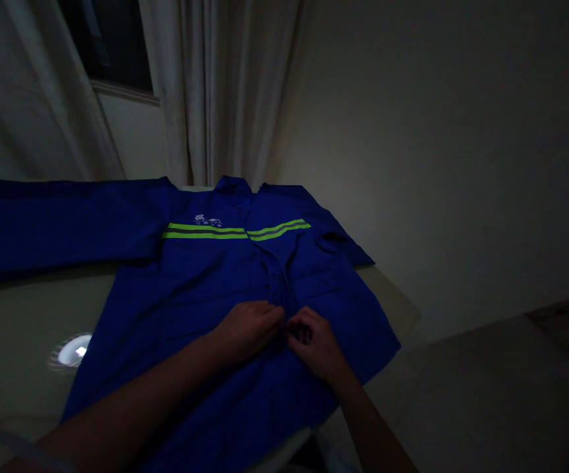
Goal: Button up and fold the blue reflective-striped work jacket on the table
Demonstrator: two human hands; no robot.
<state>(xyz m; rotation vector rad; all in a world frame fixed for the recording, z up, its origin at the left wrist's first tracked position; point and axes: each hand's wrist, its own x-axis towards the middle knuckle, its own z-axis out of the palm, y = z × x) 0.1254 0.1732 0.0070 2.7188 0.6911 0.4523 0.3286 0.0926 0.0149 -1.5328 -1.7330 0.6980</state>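
A blue work jacket (190, 282) lies spread front side up, its collar at the far end and one long sleeve stretched out to the left. Across its chest runs a green and grey stripe (205, 231), with a small white print (207, 221) above it. My left hand (252, 328) is closed on the jacket's front edge, partway down the opening. Close beside it, my right hand (311, 338) pinches the facing edge with thumb and fingers. Whatever fastener may lie between the fingertips is too dark and small to make out.
Under the jacket is a pale table (18, 328) with a bright round reflection (73, 350) at left. Pale curtains (230, 85) hang behind, beside a dark window (117, 39). A plain wall (437, 164) rises at right. A blurred pale strap or cord (13, 440) shows at the lower left.
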